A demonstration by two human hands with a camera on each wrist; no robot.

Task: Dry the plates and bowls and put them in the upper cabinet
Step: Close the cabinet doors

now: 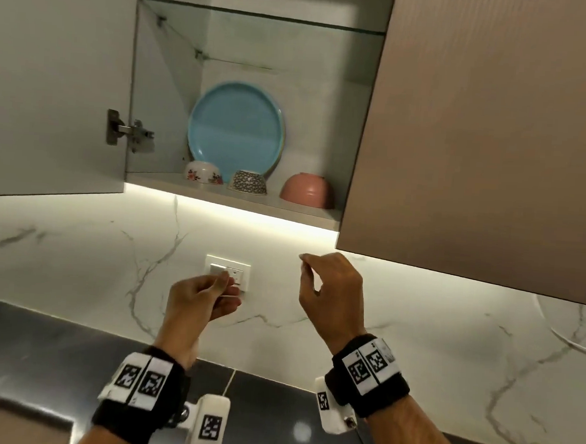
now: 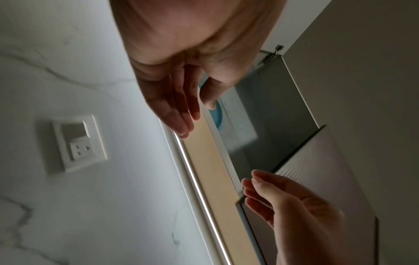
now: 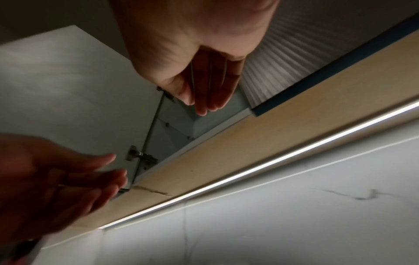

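In the head view the upper cabinet [image 1: 238, 201] stands open. A blue plate [image 1: 236, 129] leans upright against its back wall. In front of it sit three upturned bowls: a floral white bowl [image 1: 203, 172], a patterned bowl [image 1: 248, 182] and a pink bowl [image 1: 307, 189]. My left hand [image 1: 208, 295] and right hand [image 1: 329, 285] hover below the cabinet, in front of the marble wall, both empty with relaxed fingers. The wrist views show my left hand [image 2: 181, 111] and right hand [image 3: 204, 93] under the cabinet's lit underside, holding nothing.
The left cabinet door [image 1: 53, 80] swings open with its hinge [image 1: 129, 131] showing; the right door [image 1: 489, 131] juts out above my right hand. A wall switch and socket [image 1: 228, 271] sits behind my left fingers. A dark countertop [image 1: 53, 361] runs below.
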